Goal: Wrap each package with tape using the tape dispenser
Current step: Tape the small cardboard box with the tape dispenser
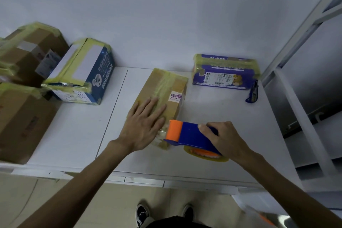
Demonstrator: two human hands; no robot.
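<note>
A brown cardboard package (166,87) lies at the middle of the white table (212,109), with a strip of yellowish tape along its top. My left hand (142,126) rests flat on its near end, fingers straight and spread. My right hand (222,137) grips the blue and orange tape dispenser (187,133) by its handle. The dispenser's orange front sits against the package's near right corner. A yellowish tape roll (205,155) shows under the dispenser.
A purple taped box (225,72) stands at the back right, with a small blue tool (252,94) beside it. A blue and white taped box (81,74) and brown taped cartons (22,116) crowd the left. A grey metal frame (303,98) borders the right.
</note>
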